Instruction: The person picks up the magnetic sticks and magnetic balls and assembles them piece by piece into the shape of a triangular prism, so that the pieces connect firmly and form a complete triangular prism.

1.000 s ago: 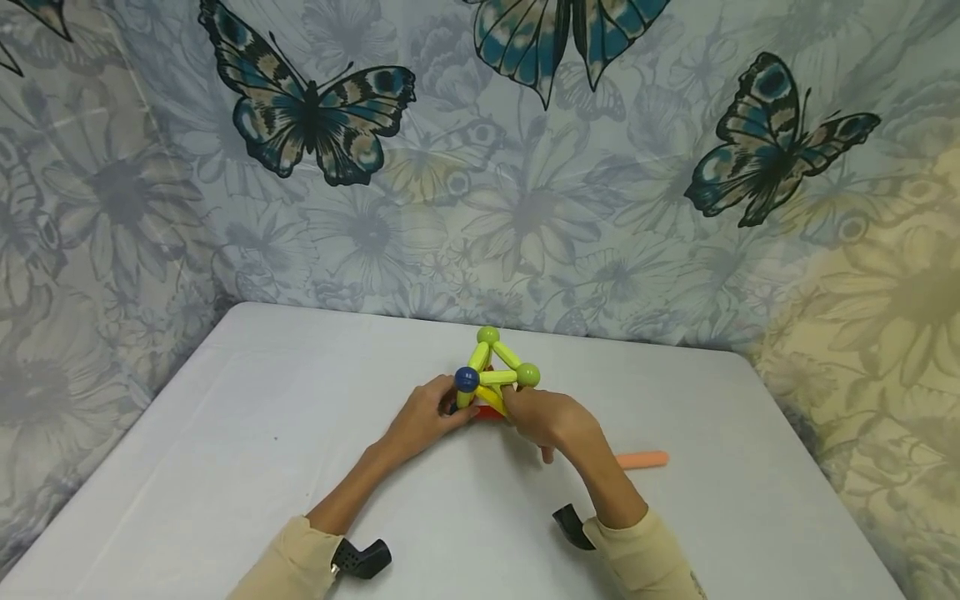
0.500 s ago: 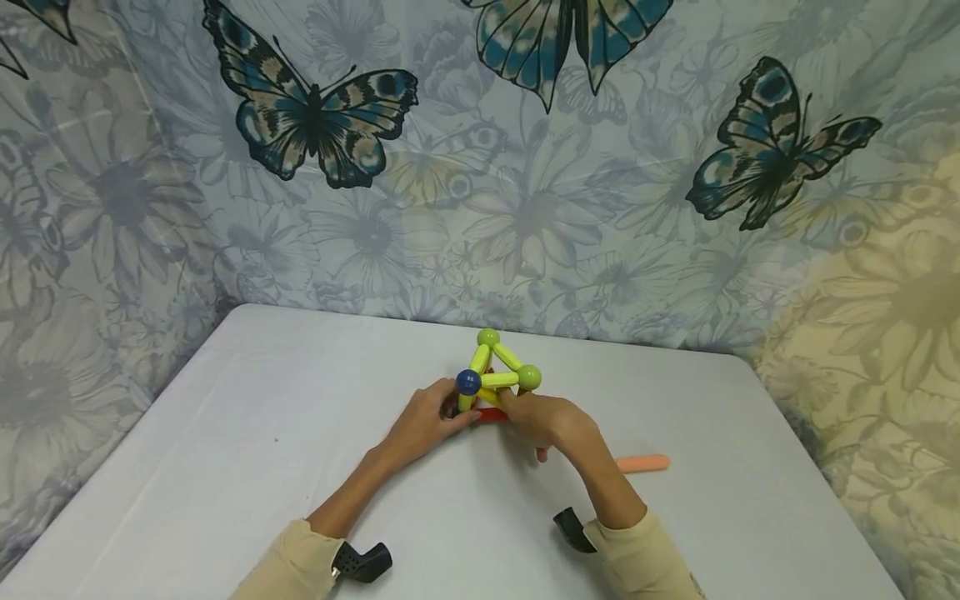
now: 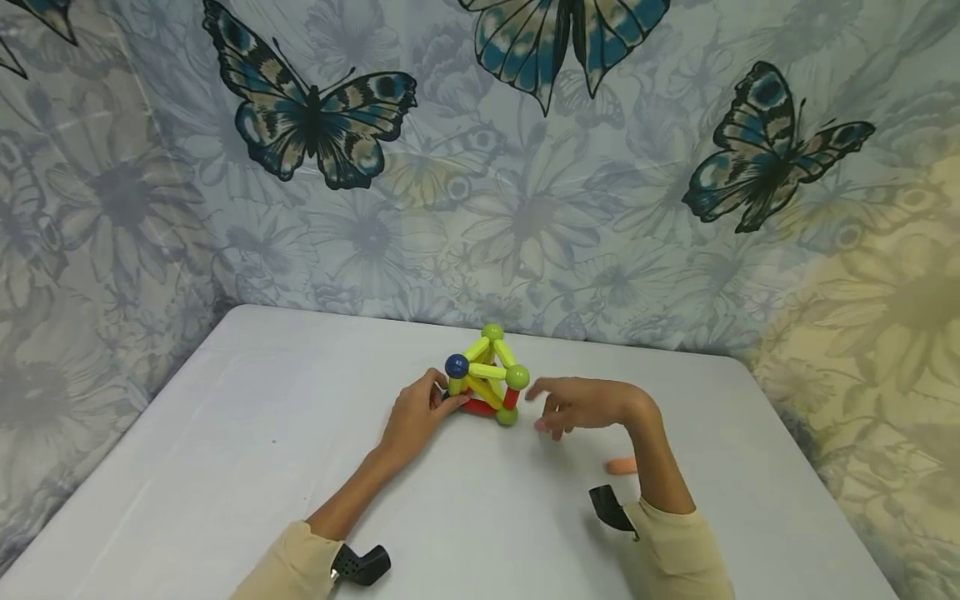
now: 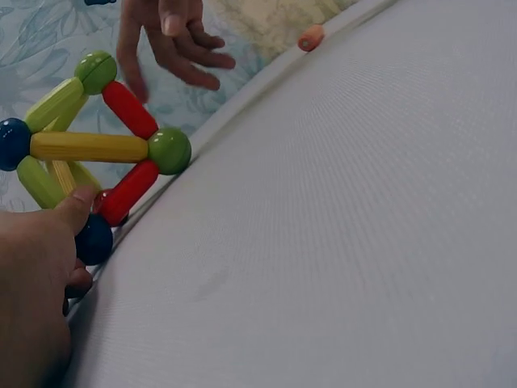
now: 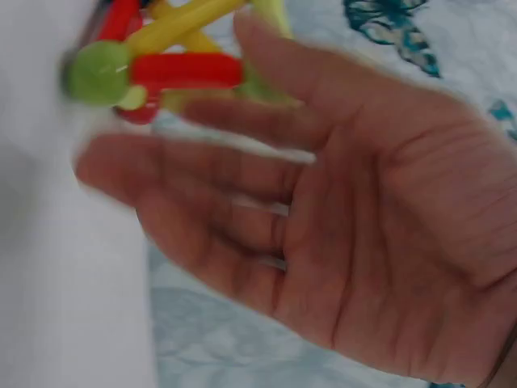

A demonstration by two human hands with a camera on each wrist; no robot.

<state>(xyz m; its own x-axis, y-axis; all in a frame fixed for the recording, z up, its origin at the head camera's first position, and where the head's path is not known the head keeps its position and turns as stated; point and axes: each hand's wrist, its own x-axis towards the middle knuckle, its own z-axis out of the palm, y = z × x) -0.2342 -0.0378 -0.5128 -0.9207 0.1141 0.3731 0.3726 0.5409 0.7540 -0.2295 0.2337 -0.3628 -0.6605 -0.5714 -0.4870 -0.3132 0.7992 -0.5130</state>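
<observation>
A ball-and-rod toy frame [image 3: 489, 372] stands on the white table, built of yellow, lime and red rods joined by green and blue balls. My left hand [image 3: 415, 417] holds it at its lower left corner. The left wrist view shows the thumb [image 4: 77, 206] against that corner, just above a blue ball [image 4: 95, 240]; the fingers behind are partly hidden. Just right of the frame, my right hand [image 3: 581, 404] is apart from it, fingers loosely spread and holding nothing. In the right wrist view its palm [image 5: 347, 202] faces the camera, slightly blurred.
An orange rod [image 3: 621, 466] lies on the table [image 3: 225, 467], partly covered by the right forearm. Black wrist devices [image 3: 362, 564] sit at both sleeves. A patterned butterfly wall covering [image 3: 540, 217] rises behind the table's far edge.
My right hand has released the toy frame and moved right. The frame has turned slightly, revealing a red rod and a lower green ball. My left hand keeps its hold.
</observation>
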